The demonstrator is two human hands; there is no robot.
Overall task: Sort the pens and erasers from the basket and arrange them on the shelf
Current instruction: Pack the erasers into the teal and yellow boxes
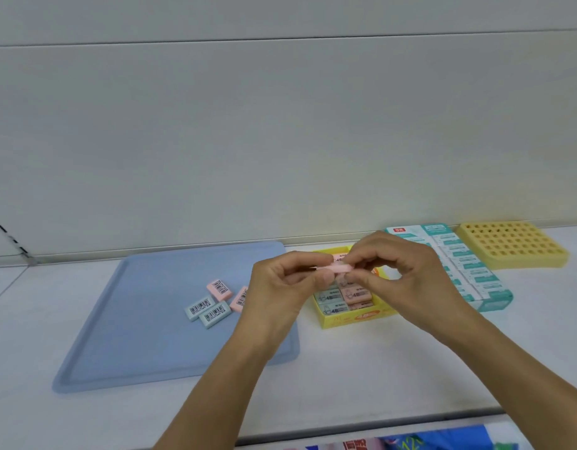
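Head view. A pink eraser (334, 267) is pinched between the fingertips of the left hand (282, 287) and the right hand (407, 277), above the yellow box (352, 319); its long axis lies left to right. Its ends are hidden by the fingers. Four erasers (212, 302) are seen on the blue tray (144, 336), barcodes up, one partly covered by the left hand. The box's contents are largely hidden.
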